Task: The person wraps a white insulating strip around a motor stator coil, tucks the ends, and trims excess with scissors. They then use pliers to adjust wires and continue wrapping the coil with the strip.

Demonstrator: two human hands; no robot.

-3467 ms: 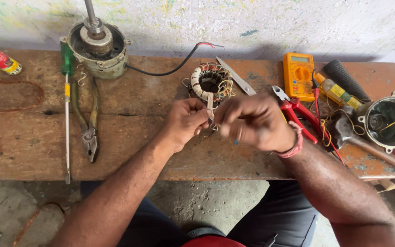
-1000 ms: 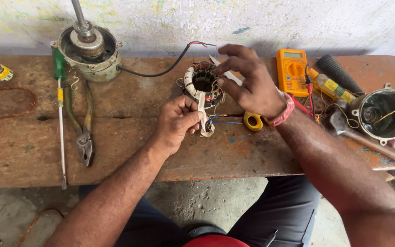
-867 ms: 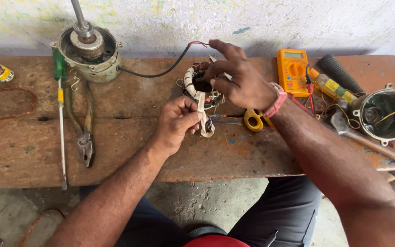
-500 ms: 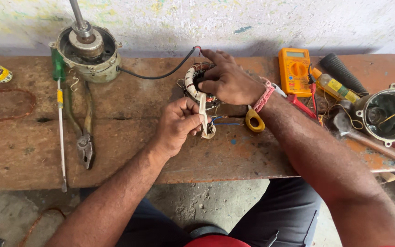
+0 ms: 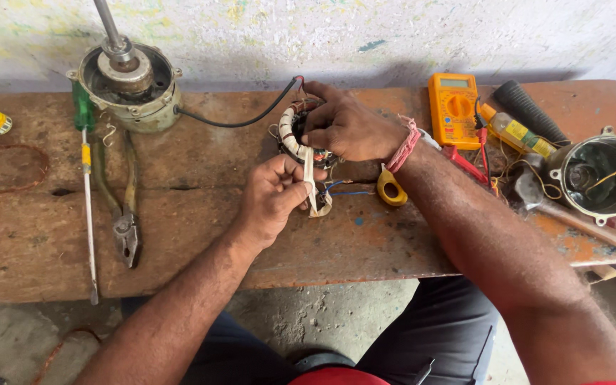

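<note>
1. Left hand [image 5: 274, 196]: nearest item, over the front half of the tabletop [image 5: 37, 242]; grip closed, thumb and fingers pinching a pale tape strip [image 5: 313, 192] that hangs off the stator coil.
2. Tape strip: thin, soft, limp; likely tears if jerked; best held near its free end, as now.
3. Stator coil [image 5: 290, 132]: ring of wound wire bound in white tape, lying mid-tabletop just beyond the left hand. Probably moderately heavy and stiff in the core, with fragile windings and leads; take it by the taped outer rim, not the loose wires.
4. Right hand [image 5: 347, 128]: resting on the coil's far-right side, fingers curled shut around its rim.
5. Yellow-handled scissors [image 5: 391, 189]: beside the right wrist.
6. Pliers [image 5: 126, 228] and green-handled screwdriver [image 5: 85, 178]: left side, lying lengthwise.
7. Yellow multimeter [image 5: 454, 107]: right rear.
8. Motor housing with shaft [image 5: 126, 82]: left rear, near the wall; a black cable runs from it toward the coil.
</note>
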